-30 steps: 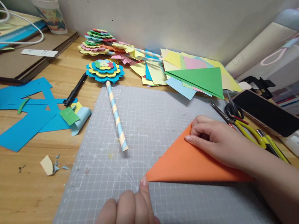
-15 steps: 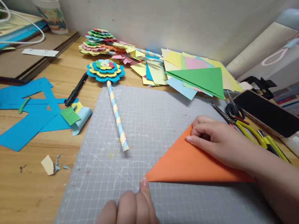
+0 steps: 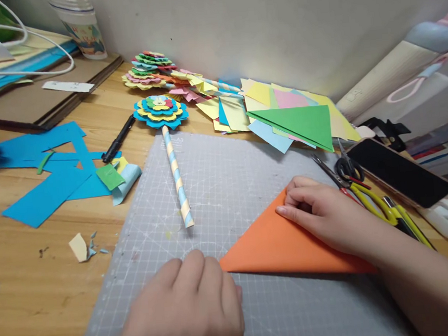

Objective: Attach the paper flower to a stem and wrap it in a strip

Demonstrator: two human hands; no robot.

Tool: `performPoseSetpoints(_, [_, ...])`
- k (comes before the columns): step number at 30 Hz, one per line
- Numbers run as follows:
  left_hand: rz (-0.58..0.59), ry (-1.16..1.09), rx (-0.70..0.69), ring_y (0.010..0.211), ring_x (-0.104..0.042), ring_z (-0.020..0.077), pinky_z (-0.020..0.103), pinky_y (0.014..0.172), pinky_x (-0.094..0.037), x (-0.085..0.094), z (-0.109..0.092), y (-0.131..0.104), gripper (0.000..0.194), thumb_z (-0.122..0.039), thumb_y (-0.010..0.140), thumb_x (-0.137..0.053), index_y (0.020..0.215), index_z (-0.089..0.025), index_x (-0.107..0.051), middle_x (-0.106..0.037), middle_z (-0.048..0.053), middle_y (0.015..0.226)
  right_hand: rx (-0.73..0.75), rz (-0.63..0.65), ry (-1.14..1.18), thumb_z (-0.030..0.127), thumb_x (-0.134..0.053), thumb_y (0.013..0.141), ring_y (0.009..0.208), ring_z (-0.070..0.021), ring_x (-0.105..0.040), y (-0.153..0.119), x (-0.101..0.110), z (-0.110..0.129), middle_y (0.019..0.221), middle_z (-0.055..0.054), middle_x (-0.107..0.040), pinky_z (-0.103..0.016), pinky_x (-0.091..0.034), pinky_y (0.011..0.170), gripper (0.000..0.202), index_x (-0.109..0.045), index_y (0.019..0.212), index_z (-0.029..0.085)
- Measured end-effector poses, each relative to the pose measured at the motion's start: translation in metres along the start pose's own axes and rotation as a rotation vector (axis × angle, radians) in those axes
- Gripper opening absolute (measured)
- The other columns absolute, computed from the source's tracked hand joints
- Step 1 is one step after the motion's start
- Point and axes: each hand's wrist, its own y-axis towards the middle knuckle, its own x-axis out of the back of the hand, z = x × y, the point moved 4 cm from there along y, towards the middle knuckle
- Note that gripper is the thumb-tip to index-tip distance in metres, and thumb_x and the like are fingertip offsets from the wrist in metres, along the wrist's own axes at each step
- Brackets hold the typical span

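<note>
A folded orange paper triangle (image 3: 270, 242) lies on the grey cutting mat (image 3: 147, 237), its long edge toward me. At its top corner my right hand (image 3: 317, 207) pinches the paper between thumb and curled fingers. My left hand (image 3: 189, 307) is at the triangle's left corner, its fingers curled in and its thumb mostly hidden; whether it grips anything cannot be seen. A paper flower (image 3: 160, 111) of blue and yellow layers on a striped stick (image 3: 177, 182) rests at the top left of the mat.
Blue paper strips (image 3: 49, 193) and a black pen (image 3: 118, 139) lie left. Folded green paper (image 3: 302, 124) tops coloured sheets behind the mat. Scissors (image 3: 370, 197) and a phone (image 3: 400, 171) sit at the right. A cup (image 3: 82, 29) stands at the back left.
My left hand has come forward and its fingers have curled in, with the index finger no longer stretched out at the left corner. My right hand still pinches the orange paper.
</note>
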Motion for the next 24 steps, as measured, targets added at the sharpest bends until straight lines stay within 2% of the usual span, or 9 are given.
performPoseSetpoints(5, [-0.033,-0.04,-0.014,0.049,-0.048,0.0227,0.034,0.042,-0.036,0.004,0.011,0.011,0.019,-0.005,0.071,-0.052,0.065,-0.023,-0.053,-0.053,0.001,0.057,0.013,-0.009,0.006,0.035,-0.05,0.089,0.072,-0.0179,-0.055,0.001,0.0,0.0,0.082,-0.003,-0.052,-0.036,-0.044,0.07,0.031,-0.048,0.061,0.021])
performPoseSetpoints(8, [0.026,-0.081,0.01,0.052,-0.051,0.0235,0.034,0.043,-0.04,0.006,0.013,0.017,0.022,-0.001,0.068,-0.049,0.066,-0.023,-0.052,-0.054,0.002,0.059,0.009,-0.009,0.015,0.035,-0.051,0.089,0.072,-0.0178,-0.055,0.002,-0.001,-0.001,0.081,-0.003,-0.052,-0.036,-0.044,0.07,0.031,-0.048,0.061,0.021])
performPoseSetpoints(11, [0.215,-0.141,0.038,0.055,-0.053,0.0241,0.035,0.044,-0.043,0.005,0.012,0.021,0.025,0.001,0.066,-0.045,0.07,-0.022,-0.053,-0.057,0.002,0.066,0.009,-0.016,0.015,0.034,-0.051,0.09,0.071,-0.0173,-0.054,0.001,-0.001,-0.001,0.081,-0.002,-0.051,-0.036,-0.043,0.069,0.032,-0.047,0.061,0.021])
performPoseSetpoints(15, [0.509,-0.218,0.162,0.066,-0.058,0.0249,0.038,0.051,-0.05,0.001,0.013,0.023,0.033,0.003,0.069,-0.038,0.084,-0.02,-0.057,-0.059,0.006,0.081,0.003,-0.024,0.009,0.031,-0.052,0.089,0.07,-0.0166,-0.054,0.0,0.0,0.0,0.081,-0.001,-0.051,-0.035,-0.042,0.068,0.031,-0.047,0.061,0.021])
performPoseSetpoints(17, [0.575,-0.242,0.218,0.075,-0.059,0.0256,0.041,0.059,-0.053,0.0,0.014,0.024,0.038,0.003,0.074,-0.034,0.092,-0.019,-0.058,-0.06,0.008,0.088,0.001,-0.027,0.007,0.03,-0.053,0.089,0.071,-0.0166,-0.054,0.0,0.001,0.001,0.081,-0.001,-0.051,-0.034,-0.042,0.068,0.03,-0.047,0.061,0.021])
performPoseSetpoints(21, [0.582,-0.261,0.255,0.084,-0.06,0.0248,0.041,0.069,-0.054,-0.001,0.014,0.024,0.044,0.002,0.077,-0.034,0.104,-0.021,-0.06,-0.061,0.008,0.096,-0.015,-0.028,0.01,0.029,-0.053,0.089,0.07,-0.0158,-0.054,0.0,0.002,0.002,0.081,-0.001,-0.051,-0.034,-0.041,0.067,0.031,-0.046,0.06,0.02])
performPoseSetpoints(24, [0.52,-0.277,0.234,0.087,-0.061,0.025,0.042,0.071,-0.054,-0.002,0.014,0.024,0.058,0.002,0.077,-0.035,0.125,-0.026,-0.052,-0.062,0.007,0.102,-0.015,-0.027,0.017,0.029,-0.053,0.089,0.07,-0.0155,-0.054,0.0,0.001,0.001,0.081,-0.001,-0.051,-0.033,-0.041,0.066,0.03,-0.048,0.061,0.02])
